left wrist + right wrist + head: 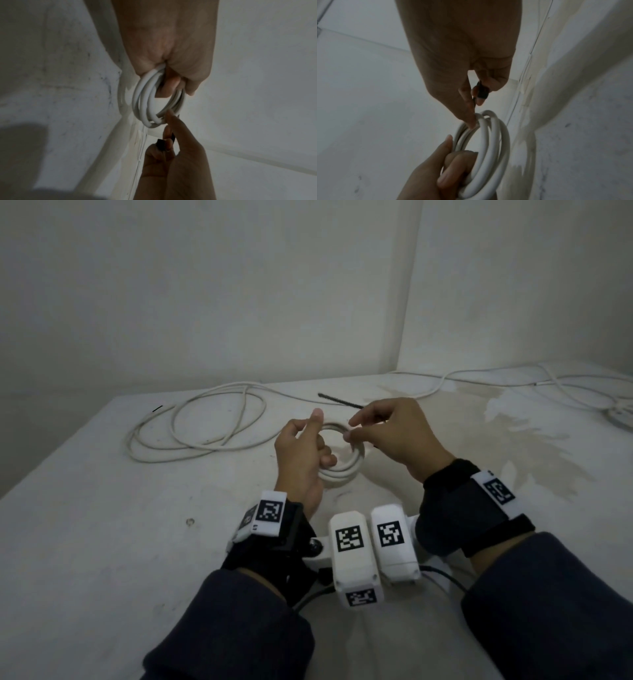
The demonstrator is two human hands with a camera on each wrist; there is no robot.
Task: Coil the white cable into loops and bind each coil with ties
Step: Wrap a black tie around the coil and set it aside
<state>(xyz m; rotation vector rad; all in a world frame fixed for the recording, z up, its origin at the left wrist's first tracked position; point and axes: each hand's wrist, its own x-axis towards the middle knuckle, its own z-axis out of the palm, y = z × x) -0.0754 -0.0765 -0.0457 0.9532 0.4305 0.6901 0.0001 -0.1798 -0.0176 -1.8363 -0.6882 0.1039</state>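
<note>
Over a white table (pixel 102 525), left hand (pixel 301 453) grips the cable coil (pixel 346 470); right hand (pixel 390 433) pinches a black tie (pixel 482 91).

No legible text or labels

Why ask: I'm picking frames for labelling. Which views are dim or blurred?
Head view: dim and even, straight wall edges bowed, coil readable. Left wrist view: murky, left hand backlit and soft. Right wrist view: dark right hand, black tie smeared.
</note>
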